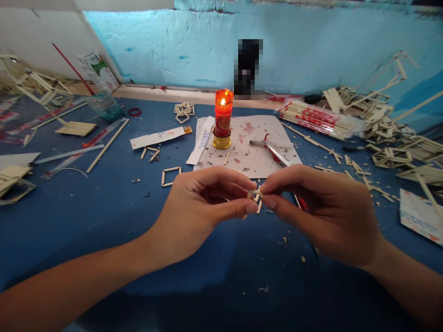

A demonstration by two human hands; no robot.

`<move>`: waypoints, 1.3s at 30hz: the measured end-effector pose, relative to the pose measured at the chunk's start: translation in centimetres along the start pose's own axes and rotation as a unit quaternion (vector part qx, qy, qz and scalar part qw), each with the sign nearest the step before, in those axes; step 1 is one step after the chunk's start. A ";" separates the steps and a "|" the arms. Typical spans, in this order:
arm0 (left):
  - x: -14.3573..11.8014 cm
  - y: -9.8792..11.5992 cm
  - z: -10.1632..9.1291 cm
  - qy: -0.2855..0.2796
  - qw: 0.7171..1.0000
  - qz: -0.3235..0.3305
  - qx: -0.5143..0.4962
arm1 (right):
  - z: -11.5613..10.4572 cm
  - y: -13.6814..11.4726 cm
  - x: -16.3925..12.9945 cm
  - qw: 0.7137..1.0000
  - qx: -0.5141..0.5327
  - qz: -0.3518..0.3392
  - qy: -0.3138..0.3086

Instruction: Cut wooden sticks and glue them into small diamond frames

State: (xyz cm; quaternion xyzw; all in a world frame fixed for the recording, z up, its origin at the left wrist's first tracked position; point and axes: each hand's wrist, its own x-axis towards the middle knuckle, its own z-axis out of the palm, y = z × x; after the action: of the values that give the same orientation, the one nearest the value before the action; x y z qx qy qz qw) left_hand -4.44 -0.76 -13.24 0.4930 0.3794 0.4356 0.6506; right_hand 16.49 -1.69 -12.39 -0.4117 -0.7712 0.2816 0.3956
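Writing: a paper strip (203, 141) left of the candle (223, 119) is showing "ABRASIVE"
Hands: left hand (199, 207) and right hand (320, 210) are pinching a small stick piece (256, 198) between closed fingertips, near centre
Around: scissors (277, 154) are lying on a spotted sheet (252, 157) just beyond
Container: a far-left glass (104, 105) is holding a red stick (72, 69)

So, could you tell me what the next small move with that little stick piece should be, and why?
Probably press the sticks together and hold them steady. The left hand and right hand pinch a small stick frame between their fingertips above the blue table, and its sticks hang at uneven angles. A finished square lies flat nearby, with the lit candle behind.
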 end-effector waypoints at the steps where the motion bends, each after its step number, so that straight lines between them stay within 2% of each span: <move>1: 0.0 0.0 0.0 -0.003 1.000 0.001 0.000 | 0.0 0.0 0.0 1.000 0.001 -0.002 -0.001; 27: 0.2 0.0 0.1 -0.012 1.000 0.008 0.006 | -0.2 0.3 -0.1 1.000 -0.003 -0.008 -0.006; 39: 0.2 0.0 0.3 0.004 1.000 0.003 -0.012 | -0.3 0.1 -0.1 1.000 -0.013 -0.016 0.004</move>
State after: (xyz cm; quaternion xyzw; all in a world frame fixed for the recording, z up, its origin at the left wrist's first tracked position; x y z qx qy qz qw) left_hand -4.12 -0.68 -13.17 0.4842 0.3755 0.4440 0.6537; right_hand 16.78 -1.67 -12.37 -0.4056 -0.7796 0.2642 0.3975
